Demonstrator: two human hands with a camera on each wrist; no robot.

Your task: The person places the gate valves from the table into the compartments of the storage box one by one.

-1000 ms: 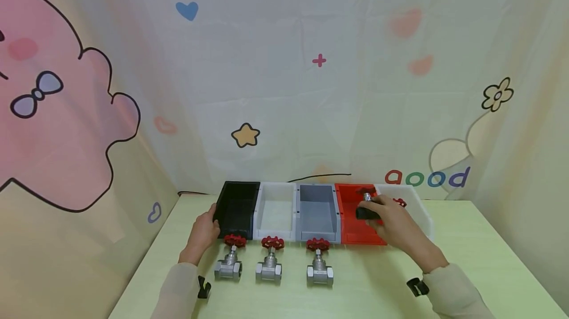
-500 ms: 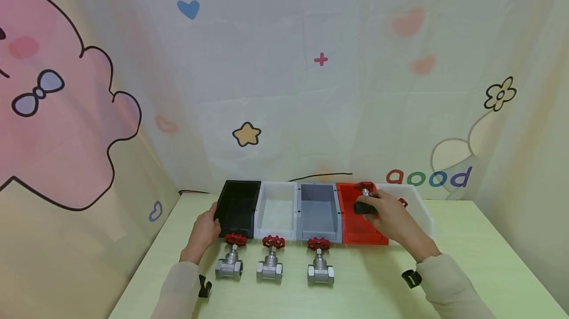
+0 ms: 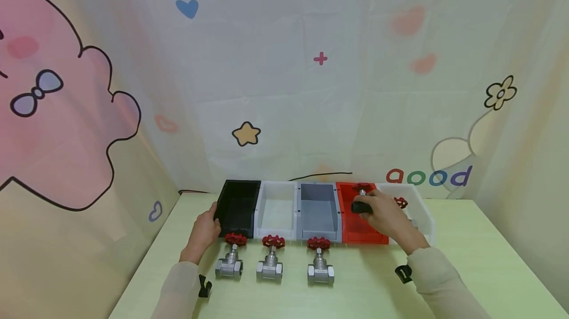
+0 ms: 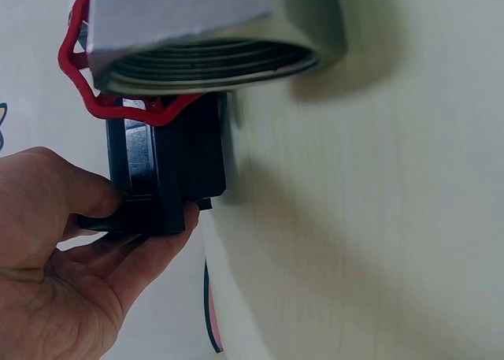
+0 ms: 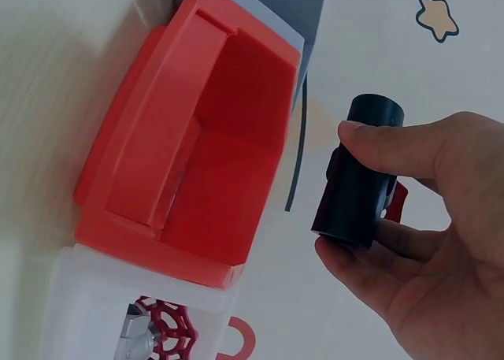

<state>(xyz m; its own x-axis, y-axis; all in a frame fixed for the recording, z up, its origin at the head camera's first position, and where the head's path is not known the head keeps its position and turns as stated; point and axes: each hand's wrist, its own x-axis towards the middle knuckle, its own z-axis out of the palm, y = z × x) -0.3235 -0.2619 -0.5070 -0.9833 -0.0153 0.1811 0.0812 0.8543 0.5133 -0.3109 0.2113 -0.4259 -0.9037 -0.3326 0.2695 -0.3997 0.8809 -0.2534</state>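
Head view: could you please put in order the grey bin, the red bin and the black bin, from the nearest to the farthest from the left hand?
1. Black bin: at the left end of the line, touched by the left hand.
2. Grey bin: middle of the five.
3. Red bin: fourth from the left.

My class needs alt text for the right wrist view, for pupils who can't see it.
A right hand pinches a black valve near a red bin. A white bin holding a red-wheeled valve shows at the bottom, part of a grey bin at the top.
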